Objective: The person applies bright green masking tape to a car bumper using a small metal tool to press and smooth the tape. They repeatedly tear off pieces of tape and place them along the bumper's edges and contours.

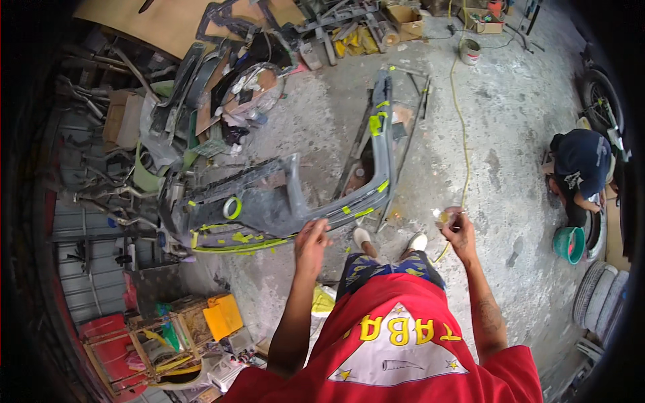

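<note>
In front of me lies a large grey car bumper (269, 213), with strips of yellow-green tape along its edges. A yellow-green ring, apparently a tape roll (232, 200), rests on its left part. Near the bumper's lower edge is my left hand (312, 246), its fingers curled together; whether anything small is between them is hidden. To the right, clear of the bumper, my right hand (461, 236) pinches a small clear plastic piece (441, 217), crumpled or cup-like, with something yellowish in it.
A yellow hose (463, 134) runs along the concrete floor to a bucket (469, 52). At right a person (583, 164) crouches beside a tyre and a green bucket (569, 245). Stacked tyres (600, 289) stand below. Car parts and scrap (161, 127) crowd the left.
</note>
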Demonstrator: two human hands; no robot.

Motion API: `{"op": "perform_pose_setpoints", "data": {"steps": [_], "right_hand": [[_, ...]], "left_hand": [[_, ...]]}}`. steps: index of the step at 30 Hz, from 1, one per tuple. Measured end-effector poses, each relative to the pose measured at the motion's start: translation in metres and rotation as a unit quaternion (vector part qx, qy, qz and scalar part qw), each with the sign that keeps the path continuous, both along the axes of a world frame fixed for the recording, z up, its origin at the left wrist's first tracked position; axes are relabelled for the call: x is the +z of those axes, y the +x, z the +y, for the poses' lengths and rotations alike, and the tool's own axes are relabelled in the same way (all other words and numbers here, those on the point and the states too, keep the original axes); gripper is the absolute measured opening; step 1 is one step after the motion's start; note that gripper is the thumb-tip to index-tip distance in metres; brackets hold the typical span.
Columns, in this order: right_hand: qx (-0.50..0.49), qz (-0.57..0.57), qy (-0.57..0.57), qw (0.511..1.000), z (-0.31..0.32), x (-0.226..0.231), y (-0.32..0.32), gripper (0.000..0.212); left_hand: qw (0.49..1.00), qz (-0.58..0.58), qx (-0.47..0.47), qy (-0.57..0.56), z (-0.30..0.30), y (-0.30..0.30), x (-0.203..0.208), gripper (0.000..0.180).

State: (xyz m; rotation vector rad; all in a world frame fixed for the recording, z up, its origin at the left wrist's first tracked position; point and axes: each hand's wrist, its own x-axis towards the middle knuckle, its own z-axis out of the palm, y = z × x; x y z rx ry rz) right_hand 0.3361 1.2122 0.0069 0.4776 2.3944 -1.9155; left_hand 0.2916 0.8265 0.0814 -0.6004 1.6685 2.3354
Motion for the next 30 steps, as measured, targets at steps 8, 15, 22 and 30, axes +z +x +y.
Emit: {"op": "perform_pose_setpoints", "data": {"steps": [8, 15, 22, 30], "right_hand": [[0.056, 0.022, -0.053, 0.997, -0.01, -0.01, -0.02, 0.035], [0.058, 0.014, -0.086, 0.995, -0.025, -0.011, 0.002, 0.035], [0.033, -0.009, -0.073, 0.997, -0.009, -0.015, 0.032, 0.035], [-0.005, -0.008, -0.074, 0.997, 0.015, -0.025, 0.05, 0.039]], "left_hand": [[0.996, 0.004, 0.089, -0.003, -0.005, 0.037, 0.001, 0.016], [0.996, 0.008, 0.082, -0.012, 0.006, 0.036, 0.015, 0.014], [0.999, 0.017, 0.038, -0.004, 0.028, 0.027, 0.014, 0.02], [1.0, 0.0, 0.017, -0.006, 0.044, 0.029, 0.014, 0.019]]}}
